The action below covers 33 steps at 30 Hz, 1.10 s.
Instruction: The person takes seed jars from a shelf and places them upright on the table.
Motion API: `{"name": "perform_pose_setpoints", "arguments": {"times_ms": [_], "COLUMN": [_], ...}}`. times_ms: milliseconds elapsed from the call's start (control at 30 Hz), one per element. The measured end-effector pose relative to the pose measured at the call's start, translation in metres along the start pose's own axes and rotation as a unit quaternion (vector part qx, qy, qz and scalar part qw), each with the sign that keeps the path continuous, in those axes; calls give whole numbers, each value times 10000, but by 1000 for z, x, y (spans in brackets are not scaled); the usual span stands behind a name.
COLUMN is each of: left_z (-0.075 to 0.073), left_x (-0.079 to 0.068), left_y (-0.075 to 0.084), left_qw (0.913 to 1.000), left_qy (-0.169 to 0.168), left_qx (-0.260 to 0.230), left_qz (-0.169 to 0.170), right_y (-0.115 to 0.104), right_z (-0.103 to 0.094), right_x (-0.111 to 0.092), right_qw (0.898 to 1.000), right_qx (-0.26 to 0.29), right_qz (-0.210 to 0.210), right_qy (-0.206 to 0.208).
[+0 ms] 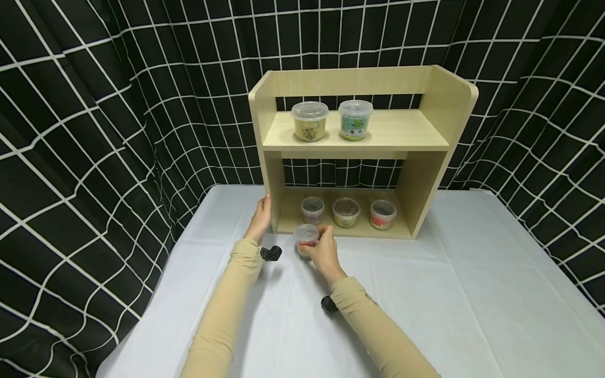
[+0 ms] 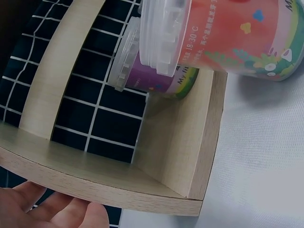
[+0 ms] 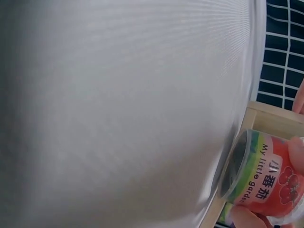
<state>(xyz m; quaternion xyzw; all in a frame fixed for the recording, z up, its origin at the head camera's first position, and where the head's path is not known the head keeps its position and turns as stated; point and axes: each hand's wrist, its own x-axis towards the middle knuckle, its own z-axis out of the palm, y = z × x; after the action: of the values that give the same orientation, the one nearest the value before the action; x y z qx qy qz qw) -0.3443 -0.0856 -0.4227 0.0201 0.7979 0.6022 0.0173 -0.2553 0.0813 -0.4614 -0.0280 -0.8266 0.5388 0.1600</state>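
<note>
My right hand (image 1: 327,256) grips a lidded plastic tub (image 1: 305,233) in front of the shelf's lower left corner. In the right wrist view the red tomato label of this tub (image 3: 266,175) shows, with fingertips on both sides of it. My left hand (image 1: 258,220) rests along the outside of the left panel of a small wooden shelf (image 1: 356,148), its fingers nearly straight. In the left wrist view those fingertips (image 2: 97,216) lie against the panel's outer face. Just behind the held tub, a purple-labelled tub (image 1: 312,210) stands on the bottom board.
Further right on the bottom board stand a pale-labelled tub (image 1: 346,212) and a red-labelled tub (image 1: 382,214). The upper board carries a yellow tub (image 1: 310,122) and a green-blue tub (image 1: 355,121). A white cloth (image 1: 472,294) covers the table; black gridded curtains (image 1: 94,131) surround it.
</note>
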Motion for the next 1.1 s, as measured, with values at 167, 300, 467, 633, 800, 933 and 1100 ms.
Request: {"name": "perform_pose_setpoints", "arguments": {"times_ms": [167,300,467,633,800,933,1100], "left_z": [-1,-1,0,0,0,0,1], "left_x": [-1,0,1,2,1,-1,-3], "left_y": [3,3,1,0,1,2,2], "left_qw": [10000,10000,10000,10000,10000,10000,9999], "left_qy": [-50,-90,-87,-28,-26,-66,-70], "left_qx": [32,-22,-39,-57,-34,-24,-79], "left_qz": [-32,-10,-20,-36,-32,-17,51], "right_y": [-3,-5,-4,-2,0,1,2], "right_z": [-2,-3,-2,-1,-2,-3,-8], "right_x": [0,-2,-4,-5,-6,-7,-8], "right_qw": [9999,9996,9994,9995,9994,9983,9923], "right_qx": [-60,-116,-242,-226,-227,-237,-315], "right_qz": [126,204,214,171,181,366,822], "right_qy": [-67,-156,-133,-118,-183,-384,-875]}}
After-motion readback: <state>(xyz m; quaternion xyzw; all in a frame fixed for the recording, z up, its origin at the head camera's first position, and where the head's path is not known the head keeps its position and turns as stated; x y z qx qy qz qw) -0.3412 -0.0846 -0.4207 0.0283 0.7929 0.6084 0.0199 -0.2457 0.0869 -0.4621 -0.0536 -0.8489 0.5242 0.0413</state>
